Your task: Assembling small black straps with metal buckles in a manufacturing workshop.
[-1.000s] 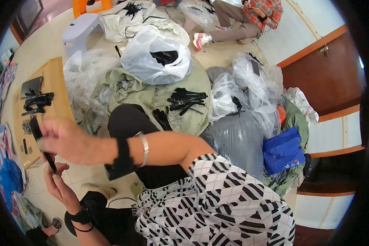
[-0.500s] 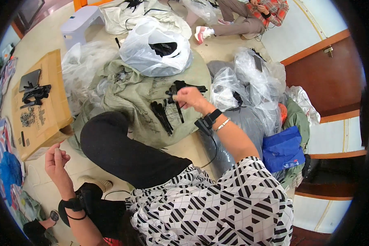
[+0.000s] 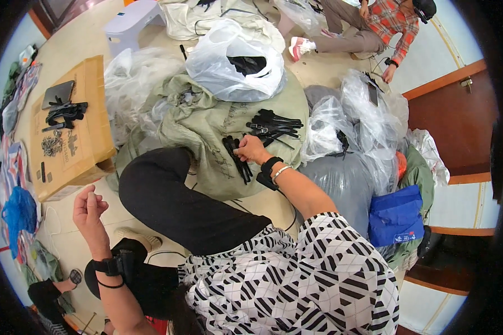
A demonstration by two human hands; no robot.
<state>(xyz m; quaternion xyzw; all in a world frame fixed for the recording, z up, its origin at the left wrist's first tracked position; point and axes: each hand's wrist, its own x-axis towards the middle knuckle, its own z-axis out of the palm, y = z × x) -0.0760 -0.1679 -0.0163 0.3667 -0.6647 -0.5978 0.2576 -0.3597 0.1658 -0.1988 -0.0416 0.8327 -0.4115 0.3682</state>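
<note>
My right hand [image 3: 250, 149] is over a small bundle of black straps [image 3: 237, 164] on a pale green woven sack [image 3: 207, 181]. Its thumb and fingers are pinched together on a strap at the bundle's upper end. Just beyond it, a larger fanned pile of black straps [image 3: 274, 125] shows a metal buckle. My left hand [image 3: 90, 215] is raised off to the left, near the cardboard box [image 3: 89, 142]. Its fingers are curled and its thumb is pressed to the forefinger; whatever may be between them is too small to make out.
Black straps [image 3: 66, 113], a dark flat case [image 3: 58, 95] and small metal pieces [image 3: 52, 145] lie on the box. A white plastic bag [image 3: 218, 61] rests on the sack's far side. Stuffed clear bags [image 3: 352, 173] stand to the right. Another person [image 3: 374, 33] sits far right.
My right hand has come down from holding a strap upright to the small bundle, and that strap no longer hangs from it. The left hand stays raised. The view has shifted.
</note>
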